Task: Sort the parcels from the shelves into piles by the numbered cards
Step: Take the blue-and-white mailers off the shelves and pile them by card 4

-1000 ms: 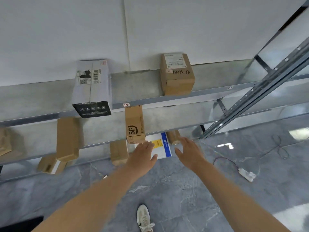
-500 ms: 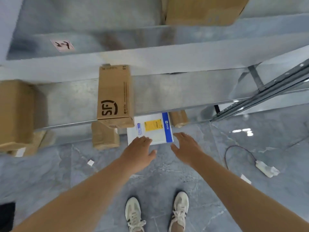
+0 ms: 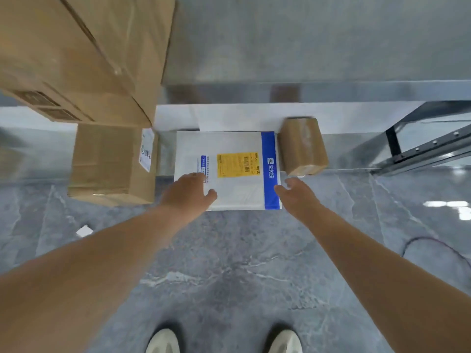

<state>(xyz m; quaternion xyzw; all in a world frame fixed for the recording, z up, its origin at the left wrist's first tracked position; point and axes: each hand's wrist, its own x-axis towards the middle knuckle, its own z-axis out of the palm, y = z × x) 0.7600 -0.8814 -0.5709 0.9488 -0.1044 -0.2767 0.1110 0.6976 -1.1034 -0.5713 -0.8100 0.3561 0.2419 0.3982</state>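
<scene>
Grey metal shelf [image 3: 351,159]: holds a flat white plastic mailer with a blue stripe and yellow label [image 3: 237,146], between a brown cardboard box [image 3: 107,161] and a small tape-wrapped brown parcel [image 3: 302,146].
Left hand [image 3: 187,193]: fingers flat on the mailer, unclenched.
Right hand [image 3: 297,197]: loose at its blue edge, grasping nothing.

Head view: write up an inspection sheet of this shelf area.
Surface: low metal shelf, parcels lying on it.
Job's things: white mailer with yellow label and blue band, overhanging the shelf edge; small taped box beside its right edge; brown carton to its left; large carton on the shelf above. Numbered cards: nothing seen.
Clutter: white paper scrap on the floor.
Grips: left hand open over the mailer's left part; right hand open at its blue edge; neither curled round it.
Cables: dark cable looped on the floor, far right.
Surroundings: grey marble floor, pale shoes, metal shelf brace.
</scene>
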